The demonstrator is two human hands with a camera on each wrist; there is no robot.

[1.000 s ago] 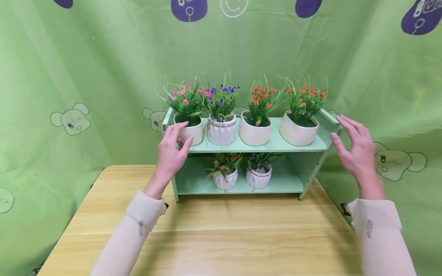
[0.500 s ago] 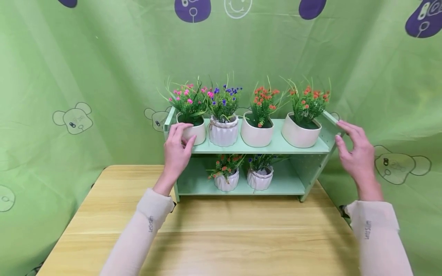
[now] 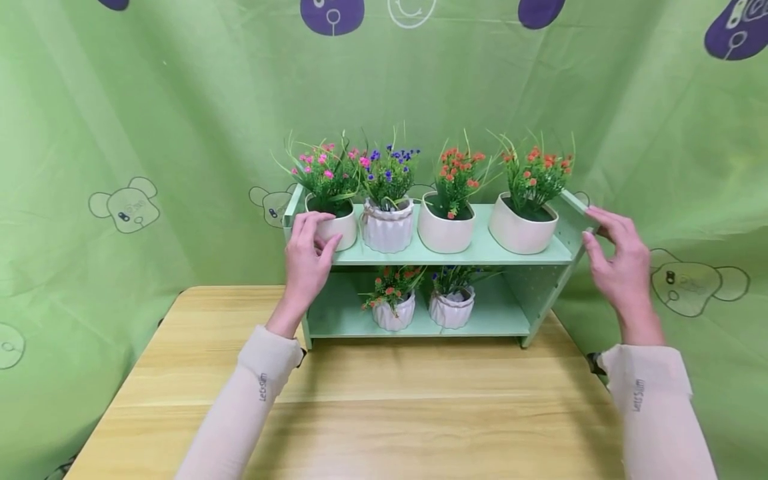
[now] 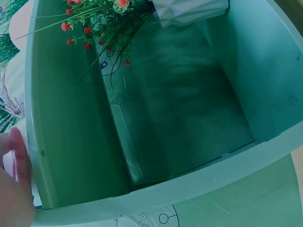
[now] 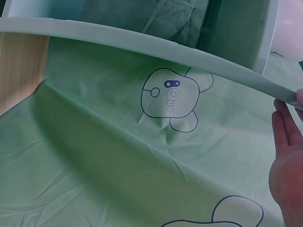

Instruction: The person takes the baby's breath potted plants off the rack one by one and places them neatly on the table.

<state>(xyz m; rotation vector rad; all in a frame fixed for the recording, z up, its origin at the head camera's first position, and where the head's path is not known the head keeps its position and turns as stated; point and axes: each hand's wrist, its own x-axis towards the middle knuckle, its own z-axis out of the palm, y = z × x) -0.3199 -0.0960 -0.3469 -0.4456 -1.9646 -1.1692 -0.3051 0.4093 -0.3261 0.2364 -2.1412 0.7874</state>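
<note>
A pale green two-tier shelf (image 3: 420, 331) stands on the wooden table. Four would be several: several potted flowers stand on its top tier. My left hand (image 3: 307, 257) is at the upper left corner, fingers gently bent in front of the white pot with pink flowers (image 3: 344, 230). Whether it touches pot or side panel is unclear. In the left wrist view this hand (image 4: 15, 182) shows at the top board's edge. My right hand (image 3: 621, 260) touches the right side panel's top with its fingertips. In the right wrist view that hand (image 5: 289, 156) lies against the panel's outside.
A ribbed white pot with blue flowers (image 3: 387, 229) and two smooth pots with orange flowers (image 3: 447, 225), (image 3: 523, 225) share the top tier. Two ribbed pots (image 3: 393, 312) stand below. A green patterned curtain (image 3: 198, 133) hangs behind the table (image 3: 420, 407).
My right hand has come a little closer to the right panel and now touches it. My left hand has shifted slightly right. The pots stay on their tiers.
</note>
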